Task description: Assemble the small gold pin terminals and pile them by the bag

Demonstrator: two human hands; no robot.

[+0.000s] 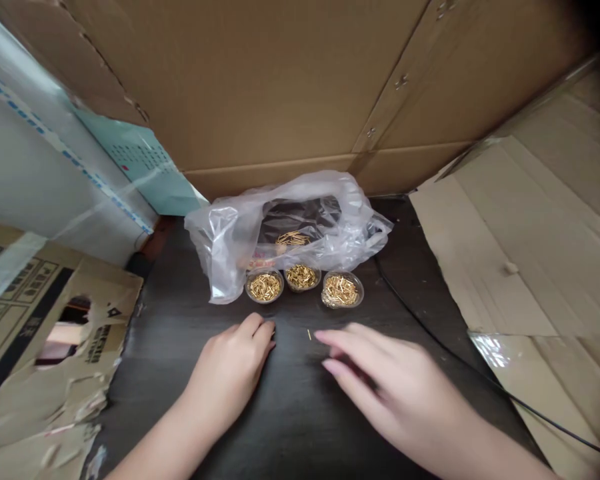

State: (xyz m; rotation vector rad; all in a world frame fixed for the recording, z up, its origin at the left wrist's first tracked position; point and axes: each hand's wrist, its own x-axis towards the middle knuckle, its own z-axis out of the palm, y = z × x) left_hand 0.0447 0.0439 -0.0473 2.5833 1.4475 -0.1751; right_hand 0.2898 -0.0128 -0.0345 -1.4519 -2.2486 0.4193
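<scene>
My left hand (pixel 235 363) rests on the dark table with its fingers curled under, and whatever they may hold is hidden. My right hand (pixel 380 377) is over the table at the right, thumb and forefinger apart, with nothing visible between them. A single thin gold pin (pixel 309 335) stands or lies just left of the right fingertips. Beyond the hands are three clear round cups of small gold pieces: a left cup (pixel 265 287), a middle cup (pixel 303 277) and a right cup (pixel 342 291). Longer gold pins (pixel 293 238) lie in a pile on the plastic bag behind the cups.
The crumpled clear plastic bag (pixel 225 233) spreads behind the cups. Cardboard walls (pixel 280 87) rise at the back and right. A torn box (pixel 55 333) stands at the left. A black cable (pixel 445 347) crosses the table's right side.
</scene>
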